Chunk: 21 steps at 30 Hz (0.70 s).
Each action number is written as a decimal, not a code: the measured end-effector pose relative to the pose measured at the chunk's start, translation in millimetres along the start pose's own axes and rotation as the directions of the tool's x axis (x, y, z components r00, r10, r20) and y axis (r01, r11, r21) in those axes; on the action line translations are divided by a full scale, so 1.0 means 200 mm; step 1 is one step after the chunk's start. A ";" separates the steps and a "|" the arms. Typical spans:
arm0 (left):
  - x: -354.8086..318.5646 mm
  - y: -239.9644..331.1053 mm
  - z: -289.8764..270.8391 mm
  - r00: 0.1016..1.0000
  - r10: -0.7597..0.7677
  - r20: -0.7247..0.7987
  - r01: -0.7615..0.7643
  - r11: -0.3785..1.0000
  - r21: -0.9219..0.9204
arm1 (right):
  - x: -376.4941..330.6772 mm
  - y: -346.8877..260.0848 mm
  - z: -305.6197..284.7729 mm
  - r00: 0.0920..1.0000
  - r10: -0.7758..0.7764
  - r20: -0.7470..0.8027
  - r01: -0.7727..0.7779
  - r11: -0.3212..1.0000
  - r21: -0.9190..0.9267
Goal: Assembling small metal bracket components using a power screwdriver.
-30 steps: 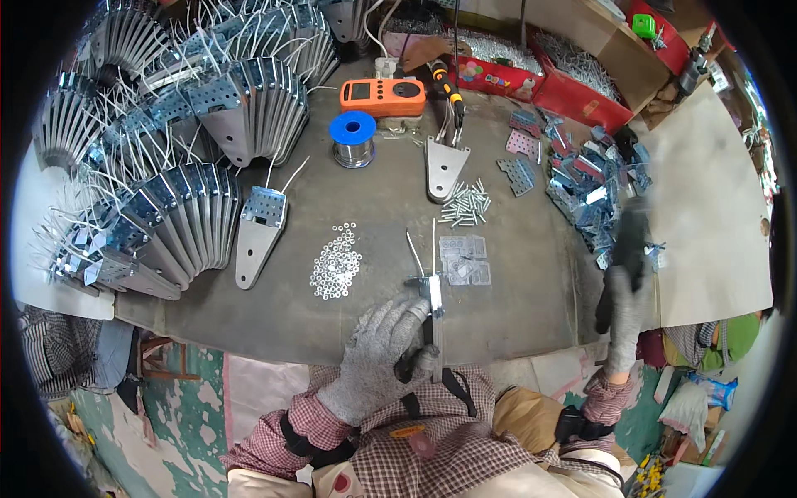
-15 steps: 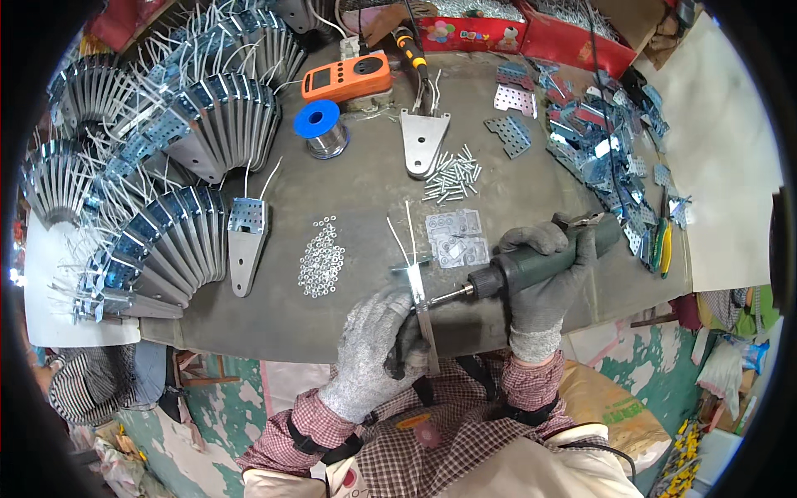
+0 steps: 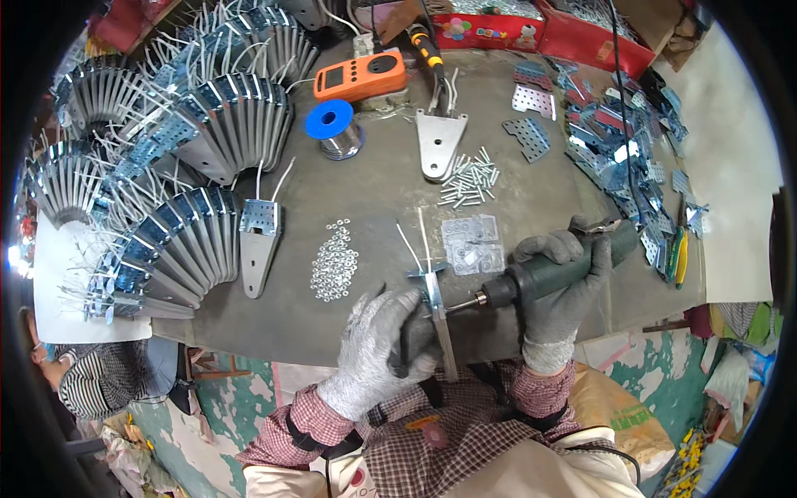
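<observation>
I see left hand [image 3: 378, 340] clamped on the bracket [image 3: 446, 342], dull grey, turned edge-on across the near edge of the bench [image 3: 382, 183]. Right hand [image 3: 554, 319] wrapped round a dark green electric screwdriver [image 3: 544, 278], bit at bracket's right side; contact, I can't tell. Far end: shiny plate [image 3: 432, 290], two white wires [image 3: 426, 238] upward. Beyond: nuts [image 3: 334, 264], then screws [image 3: 470, 180].

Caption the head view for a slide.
Gloved left hand holds a metal bracket; gloved right hand grips a green power driver, its bit at the bracket.
</observation>
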<state>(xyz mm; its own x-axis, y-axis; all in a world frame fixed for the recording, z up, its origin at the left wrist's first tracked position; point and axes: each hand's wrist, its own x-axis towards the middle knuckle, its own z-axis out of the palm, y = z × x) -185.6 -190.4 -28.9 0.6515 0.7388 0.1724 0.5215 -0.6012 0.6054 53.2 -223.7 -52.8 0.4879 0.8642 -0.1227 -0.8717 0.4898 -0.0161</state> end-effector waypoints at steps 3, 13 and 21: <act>0.01 -0.15 -0.04 0.967 0.040 -0.251 -0.043 0.999 -0.006 | 0.01 -0.02 -0.02 0.998 0.026 0.049 -0.026 1.000 0.003; 0.29 -0.21 -0.20 0.985 0.077 0.155 -0.167 0.656 0.736 | 0.02 -0.01 -0.03 0.999 0.052 -0.003 -0.052 0.998 0.033; 0.09 -0.06 -0.12 0.987 -0.108 -0.119 0.069 0.954 -0.292 | 0.02 -0.01 -0.03 0.999 0.047 -0.019 -0.048 0.999 -0.025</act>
<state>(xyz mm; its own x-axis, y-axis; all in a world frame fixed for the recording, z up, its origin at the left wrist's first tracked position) -193.2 -162.7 -13.1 0.5211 0.8303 0.1977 0.3814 -0.4337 0.8163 56.9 -221.6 -60.0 0.4450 0.8841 -0.1425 -0.8949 0.4448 -0.0354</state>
